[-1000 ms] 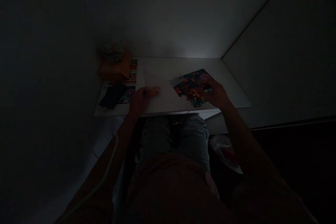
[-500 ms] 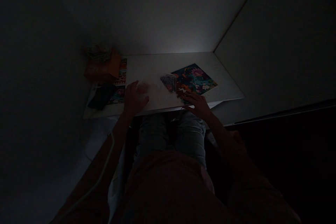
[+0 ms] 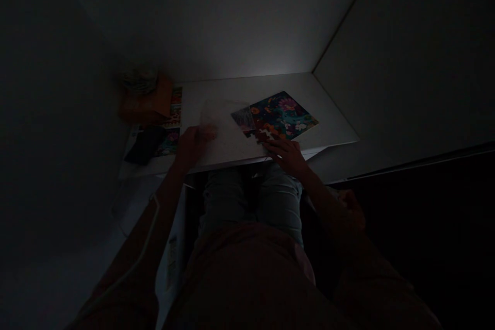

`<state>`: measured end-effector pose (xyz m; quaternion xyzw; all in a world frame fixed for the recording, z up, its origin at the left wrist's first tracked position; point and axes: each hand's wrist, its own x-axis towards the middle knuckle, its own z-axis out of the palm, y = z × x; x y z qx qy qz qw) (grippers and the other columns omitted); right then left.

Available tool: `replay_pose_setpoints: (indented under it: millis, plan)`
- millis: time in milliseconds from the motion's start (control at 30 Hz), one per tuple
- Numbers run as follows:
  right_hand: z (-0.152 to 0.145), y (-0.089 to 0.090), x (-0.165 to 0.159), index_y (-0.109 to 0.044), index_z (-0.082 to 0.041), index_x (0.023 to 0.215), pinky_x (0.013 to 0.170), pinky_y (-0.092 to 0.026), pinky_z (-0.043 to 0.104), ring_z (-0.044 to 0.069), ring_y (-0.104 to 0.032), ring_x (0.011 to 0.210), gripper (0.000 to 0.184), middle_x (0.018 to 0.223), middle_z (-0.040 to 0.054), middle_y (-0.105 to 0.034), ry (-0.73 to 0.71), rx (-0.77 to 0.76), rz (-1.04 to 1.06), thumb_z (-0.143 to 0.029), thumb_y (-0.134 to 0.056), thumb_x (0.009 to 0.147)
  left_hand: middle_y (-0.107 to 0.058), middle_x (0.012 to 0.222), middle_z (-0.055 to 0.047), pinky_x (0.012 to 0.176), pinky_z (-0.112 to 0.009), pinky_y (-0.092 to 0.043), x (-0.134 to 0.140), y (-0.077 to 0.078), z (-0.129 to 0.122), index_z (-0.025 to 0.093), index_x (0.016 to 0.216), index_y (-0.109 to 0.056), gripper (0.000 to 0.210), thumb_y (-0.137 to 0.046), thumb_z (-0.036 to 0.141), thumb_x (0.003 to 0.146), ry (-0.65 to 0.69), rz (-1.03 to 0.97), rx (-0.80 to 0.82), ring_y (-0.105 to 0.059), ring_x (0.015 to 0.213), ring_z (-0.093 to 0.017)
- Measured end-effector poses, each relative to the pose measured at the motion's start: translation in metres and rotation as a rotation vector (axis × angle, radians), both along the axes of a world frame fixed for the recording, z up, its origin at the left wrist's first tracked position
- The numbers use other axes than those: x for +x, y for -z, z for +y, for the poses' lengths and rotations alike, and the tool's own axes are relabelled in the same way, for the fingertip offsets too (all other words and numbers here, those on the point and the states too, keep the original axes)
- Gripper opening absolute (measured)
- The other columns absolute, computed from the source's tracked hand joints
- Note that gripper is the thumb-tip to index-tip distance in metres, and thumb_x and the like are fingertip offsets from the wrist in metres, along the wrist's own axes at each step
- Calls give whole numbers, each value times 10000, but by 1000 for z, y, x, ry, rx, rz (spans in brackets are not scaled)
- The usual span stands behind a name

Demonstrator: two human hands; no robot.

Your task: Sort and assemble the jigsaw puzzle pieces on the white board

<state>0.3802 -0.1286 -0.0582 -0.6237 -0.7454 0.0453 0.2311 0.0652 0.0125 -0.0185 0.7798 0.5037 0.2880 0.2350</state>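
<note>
The scene was very dim. A white tabletop [image 3: 332, 129] stood in a corner between two walls, with the seated person's legs beneath its near edge.

The right hand [image 3: 288, 153] lay at the near edge, fingertips touching a loose jigsaw piece [image 3: 260, 135]. Whether it pinched the piece or merely pressed on it could not be told. The piece lay just beside the near-left corner of the coloured puzzle picture [image 3: 281, 116], which sat skewed on the right half of the tabletop, its long axis running from near left to far right. The picture lay directly beyond the right hand, the nearer of the two.

The left hand [image 3: 191, 145] was at the near edge, left of centre, closed on the corner of a clear plastic bag [image 3: 222, 113] that extended toward the far edge.

Toward the left edge lay a dark object [image 3: 145, 145], printed sheets [image 3: 172, 113] and an orange box [image 3: 145, 103] at the far-left corner.
</note>
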Motion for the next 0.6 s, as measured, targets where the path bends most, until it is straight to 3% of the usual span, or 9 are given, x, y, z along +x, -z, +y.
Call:
replay_pose_setpoints:
  millis: [167, 300, 500, 600]
  plan:
    - [21, -6, -6, -465, -457, 1352, 1008, -384, 552, 248, -476, 1262, 410, 1398, -45, -485, 101, 61, 47, -369, -393, 958, -606, 1012, -91, 828, -343, -417, -8, 2, 3, 158, 1002, -552, 327, -401, 445, 961, 10, 7, 53, -533, 903, -217]
    - [37, -6, -22, -476, -450, 1341, 1011, -380, 556, 249, -457, 1279, 397, 1409, -52, -472, 89, 45, 12, -427, -383, 956, -604, 946, -91, 791, -337, -417, -10, 6, 6, 140, 944, -544, 316, -376, 406, 976, 3, 44, 57, -521, 826, -190]
    - [15, -8, -35, -327, -482, 1434, 1056, -353, 568, 287, -411, 1314, 632, 1440, -56, -426, 3, 38, -3, -536, -554, 847, -615, 1001, -85, 808, -328, -427, -11, 4, 6, 162, 990, -560, 312, -378, 414, 965, 16, 60, 21, -532, 887, -198]
    - [4, -8, -31, -297, -543, 1417, 1031, -367, 581, 280, -428, 1301, 616, 1427, -95, -432, -39, -28, -2, -476, -548, 859, -621, 1034, -87, 826, -341, -434, -11, 5, 6, 180, 1022, -576, 325, -371, 425, 960, 22, 23, 21, -549, 914, -208]
